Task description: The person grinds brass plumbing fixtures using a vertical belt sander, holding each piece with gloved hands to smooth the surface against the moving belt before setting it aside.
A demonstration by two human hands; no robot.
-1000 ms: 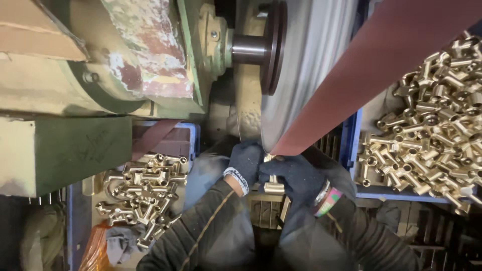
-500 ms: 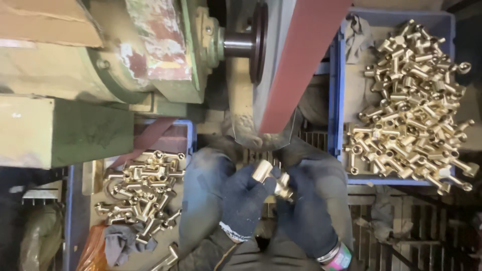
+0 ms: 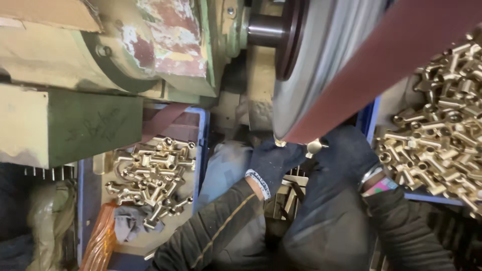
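While the head camera looked down, both hands were raised to the lower edge of a reddish-brown sanding belt (image 3: 401, 65) that ran over a large grey wheel (image 3: 321, 55). The left hand (image 3: 271, 163), in a dark blue glove, was closed around one end of a small brass fitting (image 3: 314, 146), and its fingertips reached almost to the belt. The right hand (image 3: 346, 153), also in a dark glove, was closed on the other side of the same fitting, so the piece sat between the two hands, just under the belt and pressed against its edge. Only a small shiny part of the fitting showed; the rest was hidden by the gloves. A bright band (image 3: 379, 184) was on the right wrist.

To the left, a blue crate (image 3: 202, 145) held a smaller heap of brass fittings (image 3: 150, 175), with a grey rag (image 3: 128, 223) lying at its near end. To the right, a second blue crate (image 3: 369, 120) held a much bigger pile of brass pieces (image 3: 442, 135). Behind the wheel stood the old green machine body (image 3: 90, 125) with worn paint, and a dark shaft (image 3: 263, 30) joined it to the wheel.
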